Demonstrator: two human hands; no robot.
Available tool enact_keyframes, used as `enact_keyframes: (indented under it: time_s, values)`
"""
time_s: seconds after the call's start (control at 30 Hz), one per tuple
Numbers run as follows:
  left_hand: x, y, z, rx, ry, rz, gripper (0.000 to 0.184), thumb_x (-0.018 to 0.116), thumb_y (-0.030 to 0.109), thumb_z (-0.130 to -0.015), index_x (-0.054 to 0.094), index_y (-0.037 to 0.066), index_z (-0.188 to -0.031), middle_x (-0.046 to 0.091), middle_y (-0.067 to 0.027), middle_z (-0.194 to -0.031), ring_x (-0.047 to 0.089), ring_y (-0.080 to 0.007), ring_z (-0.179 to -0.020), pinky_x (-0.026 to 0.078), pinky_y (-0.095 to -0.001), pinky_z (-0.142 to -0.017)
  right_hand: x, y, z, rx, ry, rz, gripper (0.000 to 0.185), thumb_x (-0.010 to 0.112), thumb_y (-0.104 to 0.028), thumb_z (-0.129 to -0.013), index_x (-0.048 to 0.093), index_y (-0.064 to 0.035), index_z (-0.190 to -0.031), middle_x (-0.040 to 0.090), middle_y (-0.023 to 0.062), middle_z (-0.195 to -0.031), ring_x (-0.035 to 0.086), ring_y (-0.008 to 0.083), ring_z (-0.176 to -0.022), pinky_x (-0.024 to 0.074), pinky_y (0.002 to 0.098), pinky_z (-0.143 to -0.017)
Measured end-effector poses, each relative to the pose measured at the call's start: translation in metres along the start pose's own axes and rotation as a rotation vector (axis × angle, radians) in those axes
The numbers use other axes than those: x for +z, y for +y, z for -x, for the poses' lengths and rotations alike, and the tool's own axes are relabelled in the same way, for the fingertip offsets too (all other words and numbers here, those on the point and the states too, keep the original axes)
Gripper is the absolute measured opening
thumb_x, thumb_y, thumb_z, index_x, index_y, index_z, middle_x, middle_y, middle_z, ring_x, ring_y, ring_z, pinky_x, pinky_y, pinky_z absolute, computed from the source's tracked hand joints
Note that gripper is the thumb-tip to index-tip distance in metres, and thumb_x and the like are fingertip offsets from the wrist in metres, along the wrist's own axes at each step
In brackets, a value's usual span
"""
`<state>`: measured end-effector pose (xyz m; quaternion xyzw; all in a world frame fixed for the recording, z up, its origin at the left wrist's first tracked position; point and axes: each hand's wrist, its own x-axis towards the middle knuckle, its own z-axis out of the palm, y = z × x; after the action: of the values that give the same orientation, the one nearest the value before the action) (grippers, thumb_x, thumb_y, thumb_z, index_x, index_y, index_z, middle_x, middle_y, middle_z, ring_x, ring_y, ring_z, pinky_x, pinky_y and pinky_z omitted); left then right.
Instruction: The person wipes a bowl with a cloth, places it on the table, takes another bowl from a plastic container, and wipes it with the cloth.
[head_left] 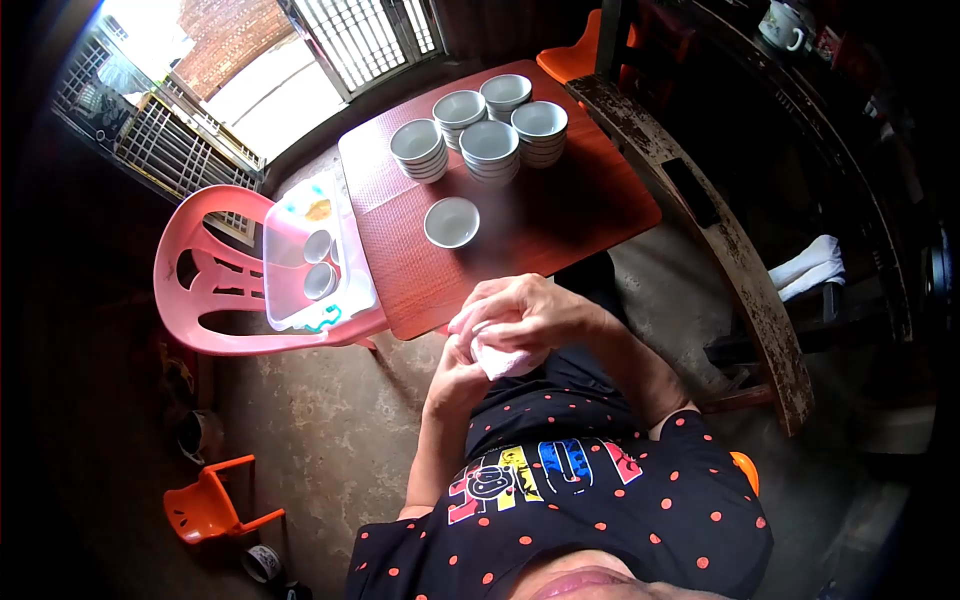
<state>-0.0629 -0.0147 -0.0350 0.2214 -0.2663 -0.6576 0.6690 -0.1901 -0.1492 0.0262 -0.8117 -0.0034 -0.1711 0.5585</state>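
In front of my body, just off the near edge of the table, both hands are closed together around a pale pinkish-white cloth [503,362]. My left hand [458,368] grips it from below and the left. Over the top curls my right hand [528,312], fingers bent. Whether a bowl is inside the cloth, I cannot tell. A single white bowl [452,222] stands upright on the red-brown table [590,205], beyond my hands. Behind it are several stacks of white bowls [490,142].
Left of the table, a pink plastic chair [185,270] carries a clear plastic bin [285,300] with a few bowls [320,281] inside. A worn wooden bench [735,270] runs along the right. An orange chair [200,505] is at lower left; a teapot [782,25] stands at upper right.
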Motion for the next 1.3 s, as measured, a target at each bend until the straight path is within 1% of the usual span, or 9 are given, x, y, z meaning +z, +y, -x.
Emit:
enact_keyframes:
  time_s: [0.07,0.17,0.27,0.43,0.53,0.7,0.83,1.03,1.3]
  values:
    - [0.003,0.002,0.005,-0.036,0.043,-0.11,0.041,0.072,0.003,-0.072,0.058,-0.009,-0.109,0.063,-0.0127,-0.106,0.061,-0.0201,-0.099,0.046,-0.0336,-0.09,0.004,0.025,0.004,0.062,0.156,-0.557,0.026,0.057,-0.02,-0.082,0.066,-0.0025,-0.099,0.064,0.0138,-0.109,0.06,0.0227,-0.1,0.0468,0.0348,-0.088]
    - [-0.007,-0.012,0.001,0.129,0.129,-0.348,0.028,0.069,-0.002,-0.07,0.063,-0.007,-0.098,0.065,-0.0135,-0.098,0.063,-0.0203,-0.09,0.048,-0.0308,-0.084,0.064,0.077,0.007,-0.078,0.854,-0.28,0.046,0.063,-0.032,-0.084,0.051,-0.002,-0.116,0.06,0.0112,-0.112,0.06,0.0202,-0.1,0.0492,0.0358,-0.084]
    - [0.002,0.003,-0.002,-0.079,0.146,-0.568,0.029,0.073,0.0,-0.07,0.063,-0.006,-0.097,0.066,-0.011,-0.094,0.063,-0.0153,-0.081,0.05,-0.026,-0.074,0.056,0.071,0.01,0.07,0.74,-1.497,0.05,0.063,-0.033,-0.084,0.05,-0.0014,-0.12,0.06,0.0116,-0.112,0.059,0.0187,-0.1,0.0496,0.0362,-0.087]
    - [-0.005,0.009,0.003,-0.105,0.024,-0.126,0.041,0.072,0.006,-0.074,0.057,-0.006,-0.11,0.064,-0.0108,-0.102,0.062,-0.0187,-0.092,0.048,-0.0302,-0.085,0.016,0.026,0.004,0.076,0.244,-0.352,0.028,0.056,-0.017,-0.085,0.064,-0.0006,-0.107,0.065,0.0139,-0.104,0.062,0.0204,-0.096,0.0465,0.0318,-0.088]
    - [0.006,0.008,-0.002,0.058,0.083,-0.012,0.048,0.071,0.008,-0.074,0.052,-0.008,-0.116,0.061,-0.0141,-0.107,0.061,-0.0221,-0.097,0.047,-0.0359,-0.091,0.043,0.038,0.009,-0.233,0.76,0.137,0.033,0.062,-0.018,-0.08,0.056,-0.0002,-0.106,0.062,0.0158,-0.11,0.061,0.0268,-0.103,0.0464,0.0355,-0.091]
    - [-0.008,0.003,-0.003,-0.054,0.125,-0.068,0.052,0.071,0.01,-0.073,0.05,-0.007,-0.118,0.06,-0.0136,-0.11,0.061,-0.0223,-0.099,0.047,-0.0363,-0.09,0.043,0.036,0.015,0.177,0.666,-0.678,0.035,0.054,-0.027,-0.083,0.059,-0.0025,-0.108,0.06,0.0126,-0.11,0.06,0.0257,-0.101,0.0484,0.0333,-0.086]
    - [0.003,-0.004,-0.003,-0.018,0.015,-0.075,0.054,0.073,0.007,-0.069,0.053,-0.005,-0.118,0.061,-0.0114,-0.111,0.058,-0.0207,-0.105,0.043,-0.0338,-0.096,0.003,-0.006,0.005,0.023,-0.029,0.196,0.025,0.057,-0.022,-0.081,0.068,-0.0101,-0.1,0.062,0.0103,-0.102,0.061,0.025,-0.091,0.0484,0.0328,-0.083]
    - [0.004,-0.008,-0.006,0.106,0.177,-0.115,0.052,0.071,0.004,-0.071,0.052,-0.009,-0.118,0.06,-0.0143,-0.113,0.059,-0.024,-0.103,0.045,-0.0375,-0.093,0.075,0.043,0.012,-0.007,0.973,-0.878,0.039,0.039,-0.03,-0.098,0.051,-0.0034,-0.123,0.054,0.009,-0.123,0.052,0.0175,-0.111,0.0402,0.0314,-0.097]
    - [0.006,0.006,0.001,-0.015,0.085,-0.066,0.042,0.071,0.003,-0.072,0.057,-0.007,-0.111,0.063,-0.0113,-0.106,0.061,-0.0207,-0.097,0.046,-0.0338,-0.09,0.015,0.018,0.01,0.118,0.407,-0.244,0.03,0.052,-0.019,-0.09,0.059,-0.0021,-0.114,0.06,0.0116,-0.117,0.058,0.0179,-0.103,0.0454,0.03,-0.088]
